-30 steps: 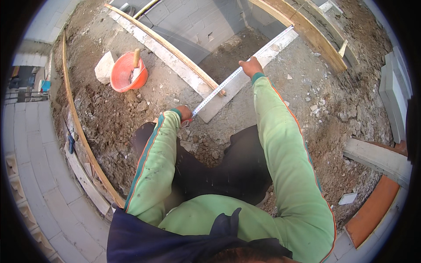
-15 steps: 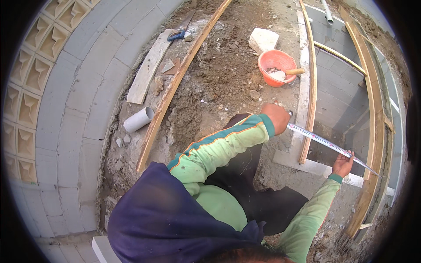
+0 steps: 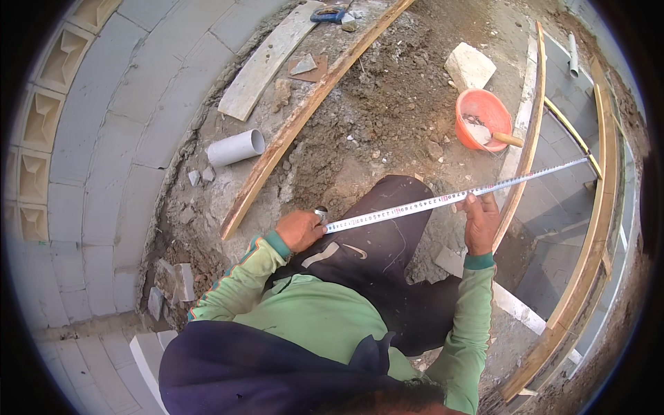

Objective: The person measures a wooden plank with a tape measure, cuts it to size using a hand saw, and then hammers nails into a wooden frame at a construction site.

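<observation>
A long white tape measure blade (image 3: pixel 394 212) stretches over my dark-trousered knee, rising rightward past a wooden batten. My left hand (image 3: pixel 299 231) is closed around the near end of the tape measure; a small dark and silvery part shows above the fingers, the rest of the case being hidden. Farther right, my right hand (image 3: pixel 480 223) pinches the blade between thumb and fingers. Beyond that hand, the blade's free end reaches over the block-lined pit (image 3: pixel 560 200), close to a thin wooden crosspiece (image 3: pixel 568 129).
An orange bucket (image 3: pixel 465 114) holds a wooden-handled tool. Near it lies a pale block (image 3: pixel 470 66). Wooden battens (image 3: pixel 311 104) run along the dirt and beside the pit. At left are a grey pipe piece (image 3: pixel 236 148), a board (image 3: pixel 266 66), a blue-handled saw (image 3: pixel 328 14) and a block wall (image 3: pixel 124 138).
My left hand has moved left with the tape measure, so more blade shows between my hands. My right hand has also shifted left, and the blade now slants up to the right. The view has shifted.
</observation>
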Available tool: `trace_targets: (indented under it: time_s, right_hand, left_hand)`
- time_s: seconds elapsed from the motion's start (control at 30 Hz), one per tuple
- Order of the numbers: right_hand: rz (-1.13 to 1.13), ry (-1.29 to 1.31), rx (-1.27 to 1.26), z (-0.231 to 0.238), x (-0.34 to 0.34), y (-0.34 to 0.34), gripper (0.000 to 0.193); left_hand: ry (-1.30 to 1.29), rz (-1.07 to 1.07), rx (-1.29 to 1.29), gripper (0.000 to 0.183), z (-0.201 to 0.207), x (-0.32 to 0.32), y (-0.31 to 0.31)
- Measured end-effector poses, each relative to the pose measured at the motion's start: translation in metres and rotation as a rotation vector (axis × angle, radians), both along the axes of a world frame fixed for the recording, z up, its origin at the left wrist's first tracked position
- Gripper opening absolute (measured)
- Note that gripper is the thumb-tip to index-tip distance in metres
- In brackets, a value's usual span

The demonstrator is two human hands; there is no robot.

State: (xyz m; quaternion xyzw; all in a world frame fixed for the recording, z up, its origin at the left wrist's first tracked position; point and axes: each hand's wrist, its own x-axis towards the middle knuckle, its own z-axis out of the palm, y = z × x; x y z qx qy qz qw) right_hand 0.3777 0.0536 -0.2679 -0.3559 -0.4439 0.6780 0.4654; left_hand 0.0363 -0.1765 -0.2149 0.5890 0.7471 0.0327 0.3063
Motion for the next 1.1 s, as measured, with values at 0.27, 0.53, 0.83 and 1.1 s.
trace_targets:
  time_s: [0.27,0.53,0.83,1.1]
  right_hand:
    - [0.499,-0.197,0.097,0.027,-0.138,-0.013,0.022]
    - [0.47,-0.421,0.153,-0.002,-0.262,0.031,0.027]
    - [0.665,-0.671,-0.149,-0.027,-0.435,0.009,0.053]
    - [0.687,-0.477,-0.197,-0.058,-0.448,0.031,0.054]
  left_hand:
    - [-0.19,0.375,0.124,0.035,-0.02,-0.032,-0.041]
    - [-0.301,0.871,0.273,0.03,-0.031,-0.05,-0.101]
    - [-0.201,1.359,0.362,0.027,-0.062,-0.027,-0.128]
    - [-0.227,1.478,0.386,0.029,-0.066,0.014,-0.148]
